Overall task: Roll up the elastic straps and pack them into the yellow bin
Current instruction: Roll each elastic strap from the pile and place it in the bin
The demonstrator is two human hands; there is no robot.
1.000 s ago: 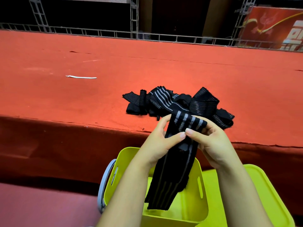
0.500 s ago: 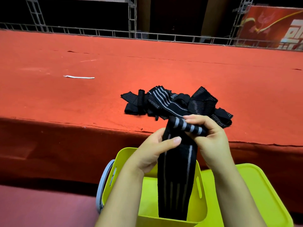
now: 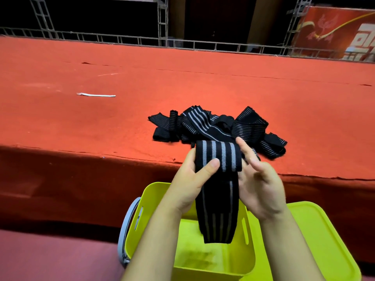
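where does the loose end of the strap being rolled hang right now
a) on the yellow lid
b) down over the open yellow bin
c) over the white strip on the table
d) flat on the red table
b: the strap, gripped by the left hand with the right hand beside it, drops with its tail over the yellow bin.

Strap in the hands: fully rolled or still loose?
Partly rolled. The strap is wound at the top between the hands; its tail hangs free into the yellow bin.
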